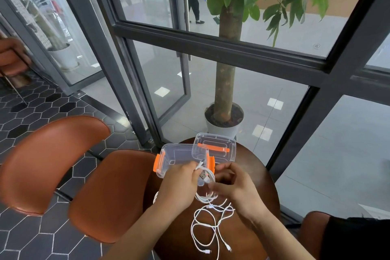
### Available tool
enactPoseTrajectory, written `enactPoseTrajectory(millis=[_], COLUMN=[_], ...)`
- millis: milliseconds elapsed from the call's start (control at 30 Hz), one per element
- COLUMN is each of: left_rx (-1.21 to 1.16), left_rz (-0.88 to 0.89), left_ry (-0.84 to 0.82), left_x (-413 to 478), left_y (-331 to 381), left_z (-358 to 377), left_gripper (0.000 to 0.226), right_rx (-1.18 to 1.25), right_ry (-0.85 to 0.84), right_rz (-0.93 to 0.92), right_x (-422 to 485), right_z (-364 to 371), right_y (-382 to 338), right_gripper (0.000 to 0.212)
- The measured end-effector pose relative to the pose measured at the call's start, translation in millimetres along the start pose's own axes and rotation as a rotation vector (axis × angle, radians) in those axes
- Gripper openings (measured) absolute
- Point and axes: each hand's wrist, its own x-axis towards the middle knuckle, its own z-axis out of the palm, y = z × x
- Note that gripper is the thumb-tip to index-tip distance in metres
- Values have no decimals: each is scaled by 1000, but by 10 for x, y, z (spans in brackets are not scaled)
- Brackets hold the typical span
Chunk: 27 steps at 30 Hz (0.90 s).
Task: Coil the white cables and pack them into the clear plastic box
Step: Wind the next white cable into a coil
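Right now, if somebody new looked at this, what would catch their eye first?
Probably the two hands over the round wooden table: the left hand and right hand hold a partly coiled white cable between them, with loose cables sprawled nearer the person. Just beyond sits the open clear box with orange latches, its lid beside it, and a potted tree rises by the window.
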Motion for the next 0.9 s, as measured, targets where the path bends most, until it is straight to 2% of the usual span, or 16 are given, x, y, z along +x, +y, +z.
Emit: enactPoseTrajectory(millis=[100,167,200,333,400,467,533,633,767,900], left_rx=[-167,-46,60,247,265,323,405,451,312,43], left_rz=[-76,-33,6,92,118,136,130,123,156,149], left_ry=[-97,-88,-85,-87,-75,-54,-75,-153,-213,-226], left_x=[-6,-5,-19,-86,-82,-75,-104,-166,-176,-196], left_y=[-16,-44,-51,-48,-46,-17,41,74,-32,-65], left_z=[11,42,60,135,152,155,153,130,140,182], left_gripper=[22,23,21,23,27,38,51,61,69,53], right_rx=[219,301,241,-270,-399,-391,-231,-45,23,-55], right_ry=[-139,-196,-192,49,171,320,422,412,360,385], right_rz=[29,40,21,-202,-290,-276,-211,-93,-28,-42], right_x=[-3,-33,-47,-58,-67,-74,-75,-72,-49,-7], right_z=[-28,-24,-8,112,178,224,258,285,235,188], right_y=[3,6,20,101,141,150,137,120,120,177], right_gripper=[50,45,42,18,14,15,7,7,10,9])
